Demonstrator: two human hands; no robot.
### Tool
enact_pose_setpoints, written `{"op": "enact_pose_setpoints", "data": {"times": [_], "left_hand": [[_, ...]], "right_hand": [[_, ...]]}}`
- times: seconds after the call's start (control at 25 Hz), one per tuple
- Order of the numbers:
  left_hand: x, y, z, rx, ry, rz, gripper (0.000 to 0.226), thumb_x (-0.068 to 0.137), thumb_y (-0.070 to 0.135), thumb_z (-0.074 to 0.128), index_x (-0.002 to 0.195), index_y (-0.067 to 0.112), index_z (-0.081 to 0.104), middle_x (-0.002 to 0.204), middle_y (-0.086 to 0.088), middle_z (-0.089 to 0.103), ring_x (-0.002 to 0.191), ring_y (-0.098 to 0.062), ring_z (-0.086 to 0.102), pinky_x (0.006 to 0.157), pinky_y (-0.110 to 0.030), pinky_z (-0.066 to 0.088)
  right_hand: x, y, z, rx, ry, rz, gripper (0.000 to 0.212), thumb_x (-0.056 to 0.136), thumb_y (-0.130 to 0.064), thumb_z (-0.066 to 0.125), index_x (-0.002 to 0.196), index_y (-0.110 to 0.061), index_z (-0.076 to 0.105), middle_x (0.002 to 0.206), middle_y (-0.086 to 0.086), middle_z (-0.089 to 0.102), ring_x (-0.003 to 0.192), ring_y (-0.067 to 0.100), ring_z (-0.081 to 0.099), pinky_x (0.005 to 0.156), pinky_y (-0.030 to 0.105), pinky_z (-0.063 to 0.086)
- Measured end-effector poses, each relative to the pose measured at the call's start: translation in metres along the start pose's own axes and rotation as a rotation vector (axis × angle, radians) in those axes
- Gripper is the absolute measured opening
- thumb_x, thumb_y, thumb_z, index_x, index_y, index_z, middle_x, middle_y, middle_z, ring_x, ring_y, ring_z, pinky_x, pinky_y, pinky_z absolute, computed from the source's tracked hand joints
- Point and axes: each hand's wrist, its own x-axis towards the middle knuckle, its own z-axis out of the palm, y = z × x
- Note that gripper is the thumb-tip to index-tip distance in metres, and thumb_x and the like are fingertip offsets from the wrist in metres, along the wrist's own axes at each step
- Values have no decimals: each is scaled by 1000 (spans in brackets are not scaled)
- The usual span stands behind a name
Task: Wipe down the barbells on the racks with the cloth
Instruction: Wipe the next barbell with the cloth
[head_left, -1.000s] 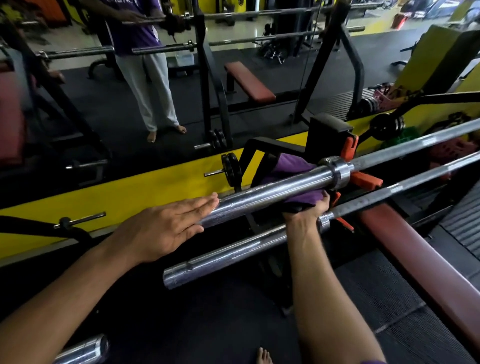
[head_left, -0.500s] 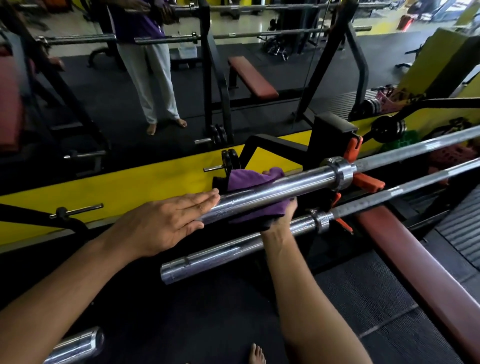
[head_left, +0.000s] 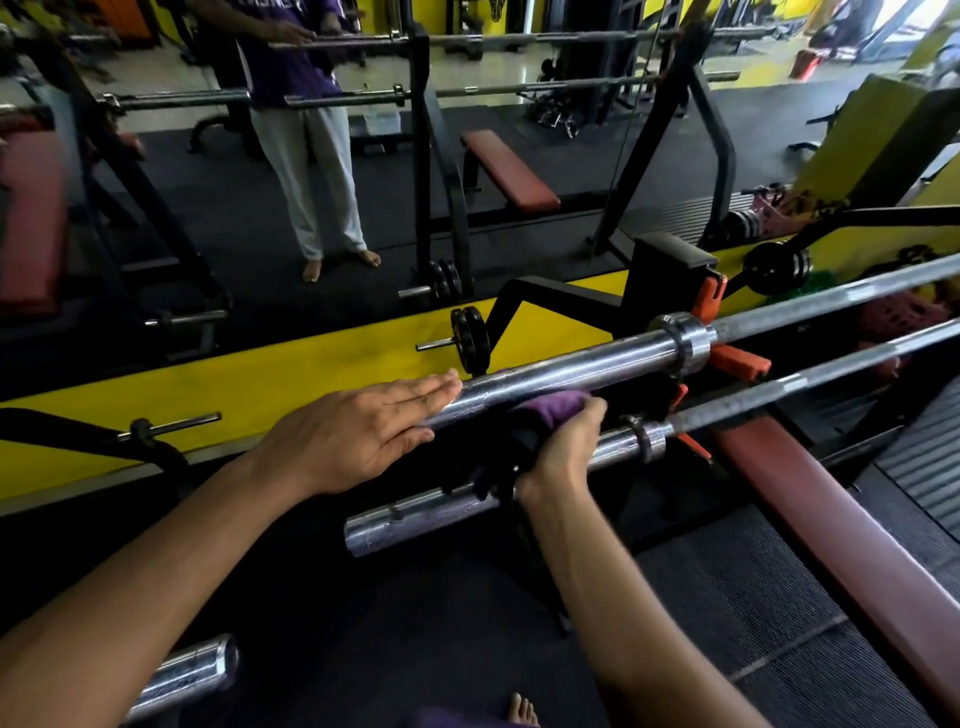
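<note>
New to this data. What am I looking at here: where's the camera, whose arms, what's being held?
There is no robot. One wide-angle camera sits on a person's head, looking forward and down, so the two bare arms are the wearer's own. This is a gym: two chrome barbells rest on a black rack in front of a wall mirror, which shows the person standing. The left hand lies flat, fingers straight, on the end of the upper barbell. The right hand grips a purple cloth against the underside of that barbell's sleeve. The lower barbell lies nearer, untouched. A red bench pad runs along the right.
</note>
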Motion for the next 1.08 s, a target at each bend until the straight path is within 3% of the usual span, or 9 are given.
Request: {"op": "enact_pose_setpoints", "data": {"times": [0.16, 0.28, 0.4, 0.52, 0.6, 0.68, 0.8, 0.88, 1.08], "left_hand": [[-11, 6, -2, -35, 125, -109, 60, 103, 62, 24, 159, 41, 24, 163, 27, 21, 145, 7, 24, 102, -22, 44], [-35, 14, 6, -11, 282, -204, 56, 106, 48, 31, 155, 21, 39, 159, 9, 34, 147, 2, 19, 120, -22, 23], [-58, 18, 19, 36, 240, -266, 57, 109, 44, 24, 159, 15, 28, 164, 0, 28, 153, -11, 20, 127, -34, 7], [-70, 17, 27, 33, 186, -298, 60, 110, 46, 20, 162, 18, 13, 170, 1, 12, 156, -12, 9, 127, -39, 6], [-75, 18, 27, 14, 192, -323, 61, 110, 45, 21, 163, 17, 10, 171, 2, 7, 157, -13, 6, 127, -38, 7], [-84, 22, 28, 3, 201, -350, 63, 109, 45, 23, 163, 17, 7, 171, 2, 3, 157, -15, 4, 126, -36, 6], [-102, 27, 31, -9, 213, -404, 64, 108, 44, 23, 163, 18, 1, 171, 3, -5, 157, -15, 1, 126, -32, 4], [-110, 33, 35, -40, 227, -430, 66, 108, 44, 23, 163, 21, -4, 171, 4, -9, 157, -13, -1, 126, -27, 1], [-114, 39, 38, -205, 278, -452, 70, 104, 44, 27, 160, 32, -12, 169, 10, -15, 155, -3, -6, 121, -39, 19]], "right_hand": [[-6, 19, -54, -398, 54, -93, 33, 98, -44, 46, 83, -20, 64, 77, 2, 68, 74, 19, 64, 71, 35, 53], [-20, 3, -72, -448, 139, -461, 31, 80, -55, 49, 80, -24, 54, 80, -5, 52, 72, 4, 51, 71, 32, 42], [-32, -26, -55, -420, -16, -858, 28, 82, -49, 45, 94, -25, 53, 85, -6, 49, 69, -8, 48, 68, 17, 42], [-7, -32, -32, -1012, -332, -1167, 55, 88, -43, 46, 129, -6, 52, 116, 7, 54, 113, -8, 45, 107, 13, 30], [26, -20, -29, -1577, -406, -1364, 57, 93, -52, 51, 137, -17, 51, 137, 1, 53, 144, 4, 30, 125, 40, 7], [44, -16, -30, -1867, -334, -1427, 55, 88, -66, 49, 127, -28, 58, 132, -8, 58, 141, 20, 39, 118, 61, 14], [44, -24, -9, -1922, -308, -1376, 43, 84, -69, 46, 98, -31, 61, 99, -8, 64, 107, 24, 56, 97, 50, 33], [37, -19, 19, -1994, -339, -1262, 45, 84, -71, 40, 90, -31, 59, 88, -8, 66, 93, 24, 58, 82, 42, 29], [3, 46, 11, -2002, -615, -1440, 63, 84, -68, 47, 134, -30, 57, 130, -3, 61, 123, 27, 53, 108, 56, 28]]}}
